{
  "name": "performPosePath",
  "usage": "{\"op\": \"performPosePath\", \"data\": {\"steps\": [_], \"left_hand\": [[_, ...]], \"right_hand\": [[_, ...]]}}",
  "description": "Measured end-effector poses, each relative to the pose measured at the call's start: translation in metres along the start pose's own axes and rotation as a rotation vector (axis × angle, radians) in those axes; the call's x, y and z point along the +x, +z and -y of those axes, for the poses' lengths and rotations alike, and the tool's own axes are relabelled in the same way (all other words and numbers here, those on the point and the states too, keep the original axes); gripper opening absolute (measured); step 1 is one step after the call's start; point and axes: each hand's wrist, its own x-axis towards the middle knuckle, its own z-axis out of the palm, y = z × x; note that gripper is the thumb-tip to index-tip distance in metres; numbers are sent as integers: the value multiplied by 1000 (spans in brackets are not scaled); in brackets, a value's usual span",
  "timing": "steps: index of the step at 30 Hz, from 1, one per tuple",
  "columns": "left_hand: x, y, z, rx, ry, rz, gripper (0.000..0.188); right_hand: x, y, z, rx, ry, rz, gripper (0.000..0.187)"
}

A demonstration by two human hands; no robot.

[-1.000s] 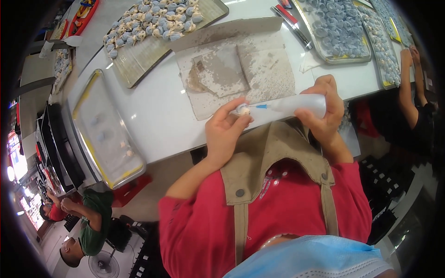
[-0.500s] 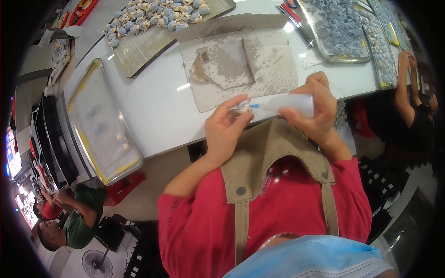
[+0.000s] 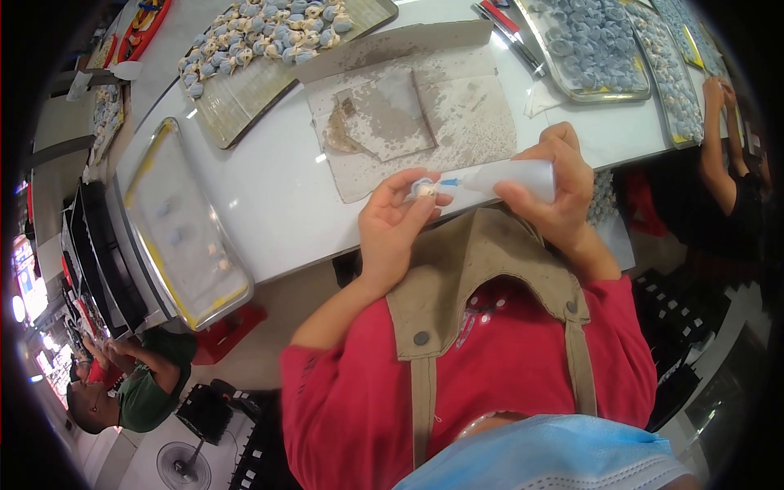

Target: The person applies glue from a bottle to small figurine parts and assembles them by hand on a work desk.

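Observation:
Between the thumb and fingers of my left hand (image 3: 390,229) is a small cream and blue-grey figure piece (image 3: 425,189). My right hand (image 3: 565,192) is wrapped round a whitish translucent squeeze bottle (image 3: 516,176), tilted on its side. Its thin blue nozzle points left at the piece, very close to it; whether the tip touches I cannot tell. Just beyond my hands lies a stained cardboard sheet (image 3: 482,122) on the white table (image 3: 273,188).
A tray (image 3: 245,282) with a few small pieces stands at the left. Heaped figure pieces (image 3: 261,33) cover a board at the back left. Blue-grey parts (image 3: 592,49) fill a tray at the back right, beside pens (image 3: 523,53). Other people work at both sides.
The figure piece has turned in my left fingers and shows more of its cream side. The bottle has shifted slightly, its nozzle still toward the piece. The view has moved a little.

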Motion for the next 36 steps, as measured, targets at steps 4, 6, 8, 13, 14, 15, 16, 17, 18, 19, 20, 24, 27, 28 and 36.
{"op": "performPosePath", "data": {"steps": [4,6,8,13,14,15,16,17,18,19,20,24,27,28,36], "left_hand": [[1,3,0,21,-10,8,32],[1,3,-1,12,-15,9,32],[1,1,0,0,-11,8,32],[2,-5,-2,-63,-46,-2,32],[3,-6,-2,-102,-59,1,32],[3,-8,-2,-143,-72,3,31],[3,-10,-2,-148,-71,2,31],[4,-11,-3,-179,-93,7,31],[6,-13,-2,-209,-117,15,31],[8,-14,-4,-215,-120,25,31],[7,-15,-8,-270,-124,67,32],[5,-27,-20,-436,-89,374,30],[6,-30,-25,-447,-53,415,30],[6,-30,-24,-449,-51,418,30],[11,-15,-15,-164,-190,287,31]], "right_hand": [[1,0,-2,-14,-27,16,29],[2,1,-3,-19,-33,17,29],[2,2,-3,-23,-42,22,28],[4,4,-10,69,4,-28,26],[5,9,-15,67,4,-26,26],[5,18,-21,144,96,-84,24],[7,27,-26,221,189,-143,23],[12,33,-27,211,189,-143,23],[17,41,-30,283,277,-165,21],[21,46,-35,354,365,-188,20],[26,53,-45,234,303,-170,19],[35,52,-58,-117,231,-23,17],[40,35,-73,-208,95,-113,14],[45,25,-85,-318,82,-169,14],[107,-49,-142,-812,135,-41,20]]}}
